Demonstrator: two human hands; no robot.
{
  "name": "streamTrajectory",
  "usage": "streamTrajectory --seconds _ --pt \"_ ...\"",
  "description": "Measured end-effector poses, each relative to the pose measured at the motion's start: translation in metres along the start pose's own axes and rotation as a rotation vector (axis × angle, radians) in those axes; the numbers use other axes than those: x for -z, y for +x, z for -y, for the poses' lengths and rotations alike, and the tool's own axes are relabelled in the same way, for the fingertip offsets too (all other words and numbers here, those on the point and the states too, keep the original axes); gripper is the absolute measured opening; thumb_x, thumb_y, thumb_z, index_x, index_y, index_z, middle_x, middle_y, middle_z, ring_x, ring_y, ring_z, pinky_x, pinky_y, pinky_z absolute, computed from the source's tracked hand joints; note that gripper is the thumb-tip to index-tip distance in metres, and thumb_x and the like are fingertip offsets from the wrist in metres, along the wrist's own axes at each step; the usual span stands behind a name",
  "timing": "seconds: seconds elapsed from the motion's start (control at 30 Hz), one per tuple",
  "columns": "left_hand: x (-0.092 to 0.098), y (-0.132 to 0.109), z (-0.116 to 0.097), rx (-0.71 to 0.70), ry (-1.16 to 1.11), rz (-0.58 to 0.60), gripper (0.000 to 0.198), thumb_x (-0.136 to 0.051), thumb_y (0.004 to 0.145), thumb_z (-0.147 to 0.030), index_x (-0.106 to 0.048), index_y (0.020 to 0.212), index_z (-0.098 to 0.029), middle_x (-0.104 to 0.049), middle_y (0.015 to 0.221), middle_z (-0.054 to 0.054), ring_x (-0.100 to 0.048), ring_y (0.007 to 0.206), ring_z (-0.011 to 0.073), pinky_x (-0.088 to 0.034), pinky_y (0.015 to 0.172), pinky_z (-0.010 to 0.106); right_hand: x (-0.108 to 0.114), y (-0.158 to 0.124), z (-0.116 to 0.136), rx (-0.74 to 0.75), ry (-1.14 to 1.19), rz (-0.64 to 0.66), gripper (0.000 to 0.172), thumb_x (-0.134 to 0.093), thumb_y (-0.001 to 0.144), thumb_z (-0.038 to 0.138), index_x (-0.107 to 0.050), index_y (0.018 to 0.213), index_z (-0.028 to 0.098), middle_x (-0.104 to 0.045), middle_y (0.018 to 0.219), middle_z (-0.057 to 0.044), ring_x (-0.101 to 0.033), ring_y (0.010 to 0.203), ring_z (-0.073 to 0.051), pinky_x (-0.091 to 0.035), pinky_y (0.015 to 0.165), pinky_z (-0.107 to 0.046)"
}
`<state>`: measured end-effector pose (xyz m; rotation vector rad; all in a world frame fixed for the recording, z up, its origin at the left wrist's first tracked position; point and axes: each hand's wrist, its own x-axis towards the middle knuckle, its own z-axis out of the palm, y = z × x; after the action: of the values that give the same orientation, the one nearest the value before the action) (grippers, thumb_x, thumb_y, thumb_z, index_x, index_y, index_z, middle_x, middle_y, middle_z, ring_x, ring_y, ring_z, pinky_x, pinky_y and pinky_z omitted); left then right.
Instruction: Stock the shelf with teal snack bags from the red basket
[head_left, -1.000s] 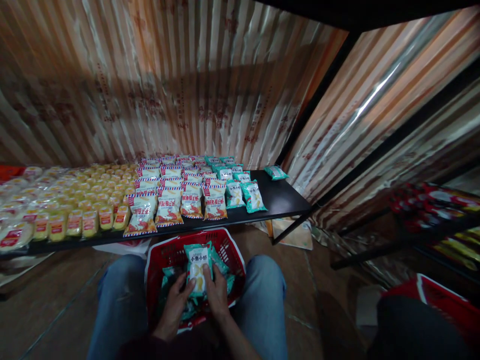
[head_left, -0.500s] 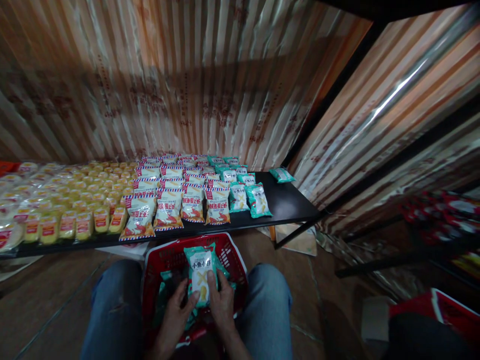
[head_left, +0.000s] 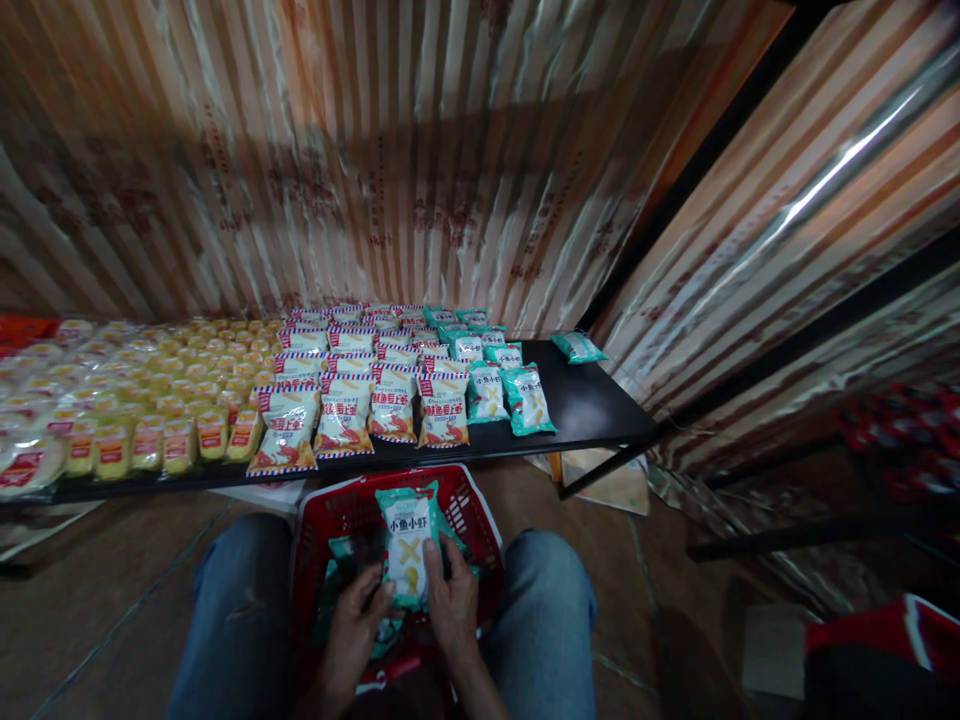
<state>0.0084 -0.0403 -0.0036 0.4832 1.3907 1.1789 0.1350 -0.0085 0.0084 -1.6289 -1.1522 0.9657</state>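
A green and white snack bag (head_left: pixel 409 545) is held upright, printed side toward me, over a red plastic basket (head_left: pixel 489 530) between my knees. My right hand (head_left: pixel 452 600) grips the bag's right edge, thumb across its front. At the lower left corner, my left hand (head_left: pixel 358 618) pinches the bag between thumb and fingers. More green bags (head_left: pixel 330 590) lie inside the basket, partly hidden by my hands. On the black table ahead, matching green bags (head_left: pixel 529 400) stand in rows beside white and orange snack bags (head_left: pixel 444 410).
Wrapped yellow cakes (head_left: pixel 176 445) fill the table's left part. One green bag (head_left: pixel 577 347) lies apart near the right end of the black table (head_left: pixel 592 405). A striped curtain (head_left: pixel 337 150) hangs behind. At right are a dark shelf with red packets (head_left: pixel 907 440) and another red basket (head_left: pixel 862 640).
The view has shifted slightly, so the table and basket appear a little farther right. Both hands keep hold of the same snack bag, with little movement.
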Motion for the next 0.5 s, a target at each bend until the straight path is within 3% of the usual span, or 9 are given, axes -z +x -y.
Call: streamTrajectory --seconds 0.13,0.27,0.5 --pt "0.000 -0.002 -0.003 0.001 -0.018 -0.017 0.070 -0.080 0.038 -0.064 -0.071 0.088 -0.016 -0.073 0.095 0.011 -0.067 0.088 0.0301 -0.057 0.067 0.037 0.001 0.001 0.006 -0.027 0.090 0.041 0.052 -0.054 0.077 0.062 -0.070 0.097 0.016 -0.074 0.080 -0.008 -0.066 0.065 -0.021 -0.053 0.057 -0.027" --pt "-0.003 -0.008 -0.015 0.001 0.003 0.039 0.070 -0.077 0.044 -0.066 -0.071 0.093 -0.017 -0.072 0.102 0.010 -0.067 0.088 0.0288 -0.057 0.069 0.036 0.009 0.004 0.014 -0.079 0.162 0.063 0.052 -0.050 0.078 0.065 -0.067 0.090 0.018 -0.071 0.072 -0.005 -0.063 0.062 -0.019 -0.051 0.055 -0.026" --pt "-0.020 -0.009 -0.034 -0.041 0.086 0.129 0.060 -0.078 0.054 -0.056 -0.070 0.103 -0.023 -0.067 0.115 0.007 -0.058 0.114 0.0278 -0.049 0.093 0.032 0.028 0.006 0.018 -0.084 0.229 0.063 0.049 -0.050 0.080 0.063 -0.066 0.090 0.017 -0.072 0.075 -0.006 -0.066 0.066 -0.021 -0.052 0.058 -0.027"
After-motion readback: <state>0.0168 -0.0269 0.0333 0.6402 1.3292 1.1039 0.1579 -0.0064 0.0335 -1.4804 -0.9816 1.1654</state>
